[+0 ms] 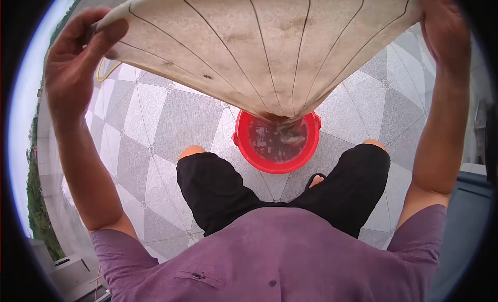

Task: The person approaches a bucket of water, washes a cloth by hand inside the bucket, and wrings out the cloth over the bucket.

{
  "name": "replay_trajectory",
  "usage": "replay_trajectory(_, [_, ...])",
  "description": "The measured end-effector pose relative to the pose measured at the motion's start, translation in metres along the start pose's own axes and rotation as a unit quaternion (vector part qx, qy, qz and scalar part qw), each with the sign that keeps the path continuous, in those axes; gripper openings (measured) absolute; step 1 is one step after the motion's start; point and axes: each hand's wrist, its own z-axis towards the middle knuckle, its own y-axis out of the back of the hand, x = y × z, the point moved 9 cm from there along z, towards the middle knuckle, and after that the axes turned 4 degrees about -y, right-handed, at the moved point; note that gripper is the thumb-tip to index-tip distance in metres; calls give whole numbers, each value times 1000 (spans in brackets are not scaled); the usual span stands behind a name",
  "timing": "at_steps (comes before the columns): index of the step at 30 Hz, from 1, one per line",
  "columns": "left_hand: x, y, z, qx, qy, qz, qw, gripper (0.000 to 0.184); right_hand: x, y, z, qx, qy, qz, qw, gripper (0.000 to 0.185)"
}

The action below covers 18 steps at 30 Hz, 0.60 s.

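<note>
A wet, off-white cloth [270,47] with thin dark stripes and some brownish stains is spread between my raised hands. My left hand [78,63] pinches its upper left corner, fingers closed on the fabric. At the upper right, my right hand [446,29] grips the other corner, with its fingertips partly cut off by the frame edge. The cloth narrows downward, and its lower end hangs at the back rim of a red bucket [275,168]. Murky greyish water [277,141] with some foam is in the bucket; whether the cloth's tip reaches the water is unclear.
The bucket stands on a grey and white patterned tile floor [189,112], just in front of my knees. A yellow hose [106,73] lies at the left. A blue-grey container [461,224] is at the right edge, and a ledge [78,273] at the lower left.
</note>
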Motion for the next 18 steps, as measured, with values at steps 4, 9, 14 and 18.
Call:
replay_trajectory(4, [-64,81,42,-52,-123,176,975,27,63,13,34,15,80,-49,995,31])
replay_trajectory(9, [-80,44,35,32,-46,92,994,20,72,26,43,-1,59,-57,997,38])
replay_trajectory(14, [20,-109,-57,336,79,187,920,17,-55,-90,-83,389,-335,-59,856,37])
replay_trajectory(18, [78,-246,-149,322,83,19,943,15,-160,-194,-223,486,-350,-238,765,19])
